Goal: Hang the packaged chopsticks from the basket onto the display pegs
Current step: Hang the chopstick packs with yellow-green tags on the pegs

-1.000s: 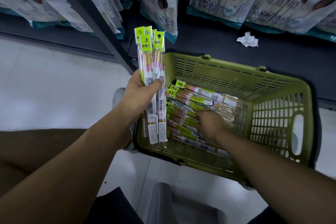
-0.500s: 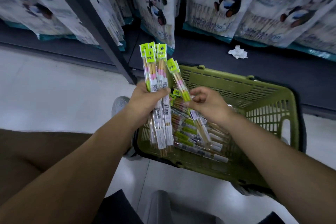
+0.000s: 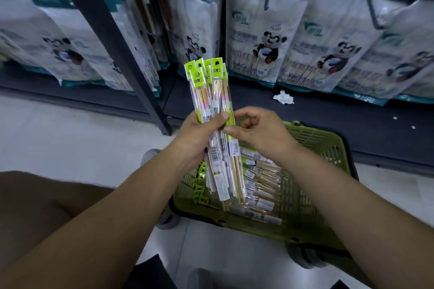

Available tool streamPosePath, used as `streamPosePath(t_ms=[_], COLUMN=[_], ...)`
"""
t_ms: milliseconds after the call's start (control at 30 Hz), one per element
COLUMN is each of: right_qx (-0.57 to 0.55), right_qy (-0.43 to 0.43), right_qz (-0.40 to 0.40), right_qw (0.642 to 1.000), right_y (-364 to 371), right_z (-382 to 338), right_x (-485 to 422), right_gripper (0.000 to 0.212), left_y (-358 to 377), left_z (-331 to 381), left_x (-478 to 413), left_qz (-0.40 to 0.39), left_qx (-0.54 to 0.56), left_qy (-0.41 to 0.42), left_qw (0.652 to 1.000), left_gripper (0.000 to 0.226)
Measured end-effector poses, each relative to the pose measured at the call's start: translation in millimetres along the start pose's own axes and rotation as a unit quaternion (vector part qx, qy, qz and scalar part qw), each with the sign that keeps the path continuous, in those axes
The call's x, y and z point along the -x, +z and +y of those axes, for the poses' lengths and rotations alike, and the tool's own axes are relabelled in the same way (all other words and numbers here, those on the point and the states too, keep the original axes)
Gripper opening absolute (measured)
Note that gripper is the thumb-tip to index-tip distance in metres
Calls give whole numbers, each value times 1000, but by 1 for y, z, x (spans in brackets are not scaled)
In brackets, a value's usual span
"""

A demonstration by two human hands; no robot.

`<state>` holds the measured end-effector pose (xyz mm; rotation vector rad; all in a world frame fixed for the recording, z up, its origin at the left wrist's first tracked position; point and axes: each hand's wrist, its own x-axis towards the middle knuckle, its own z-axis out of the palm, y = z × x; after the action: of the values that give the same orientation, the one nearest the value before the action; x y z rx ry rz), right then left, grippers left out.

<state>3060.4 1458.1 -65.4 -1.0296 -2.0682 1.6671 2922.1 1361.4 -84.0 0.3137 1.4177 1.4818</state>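
Observation:
My left hand (image 3: 199, 134) grips a bundle of chopstick packs (image 3: 211, 91), clear sleeves with lime-green header tabs, held upright above the basket. Just right of it, my right hand (image 3: 263, 134) has its thumb and curled index finger pinching the rightmost pack at the bundle's edge. Below both hands the green plastic basket (image 3: 328, 148) stands on the floor, with several more chopstick packs (image 3: 260, 185) lying in its bottom. My forearms hide part of the basket.
White bags with a panda print (image 3: 265, 42) hang and stand along the dark low shelf (image 3: 328, 119). A crumpled white paper (image 3: 283, 97) lies on that shelf. A dark slanted shelf post (image 3: 112, 37) rises at the left. My grey shoe (image 3: 150, 155) sits beside the basket.
My right hand lifted one pack out of the basket and brought it against the bundle in my left hand. The bundle rose and my view tilted up toward the shelf.

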Motion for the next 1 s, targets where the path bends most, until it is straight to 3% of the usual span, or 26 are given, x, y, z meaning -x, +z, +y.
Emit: streamPosePath(t_ms=[67, 167, 433, 667, 900, 1000], right_qx=[-35, -86, -132, -109, -90, -71], right_qy=[0, -16, -167, -226, -294, -308], right_qz=[21, 74, 180, 208, 221, 255], right_qw=[999, 993, 960, 945, 926, 914], right_y=[-15, -39, -76, -109, -133, -137], right_z=[-18, -52, -152, -227, -270, -291], right_x=[-1, -2, 7, -6, -18, -25], right_gripper=[12, 18, 13, 9, 9, 23], left_y=[8, 24, 66, 88, 97, 98], left_z=[15, 44, 141, 213, 257, 271], left_x=[5, 15, 33, 29, 22, 19], left_qz=[-22, -71, -110, -109, -84, -69], left_qx=[-45, -116, -157, -126, -132, -125], left_qy=[42, 106, 265, 326, 406, 418], left_qw=[998, 985, 945, 930, 900, 897], left_gripper=[28, 36, 45, 35, 45, 47])
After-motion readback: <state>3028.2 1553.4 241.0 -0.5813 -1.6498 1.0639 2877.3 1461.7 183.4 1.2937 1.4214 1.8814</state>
